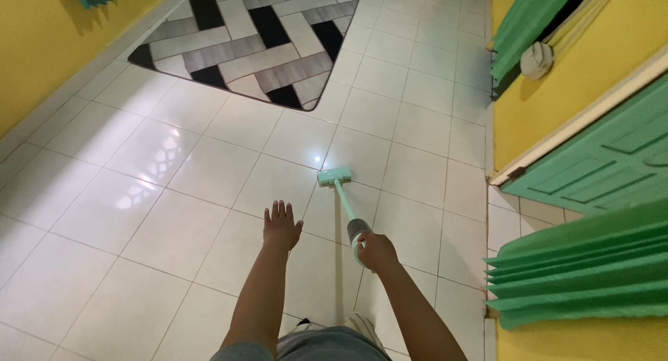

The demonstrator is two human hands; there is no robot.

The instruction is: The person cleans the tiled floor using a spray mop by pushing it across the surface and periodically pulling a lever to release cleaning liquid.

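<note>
here right hand (376,251) grips the stick vacuum (344,197); left hand (281,225) outstretched, fingers spread.

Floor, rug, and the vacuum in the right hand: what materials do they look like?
Floor: glazed ceramic tile, likely; glossy, mirrors light spots, grout lines.
Rug: woven or short-pile textile, matte black, grey and white bands.
Stick vacuum: pale green plastic, smooth, probably; the right hand grips it. Left hand is open, empty.

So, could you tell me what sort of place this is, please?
Probably a room in a home: a white tiled floor, a patterned rug, green curtains, and a stick vacuum in the right hand.
</note>
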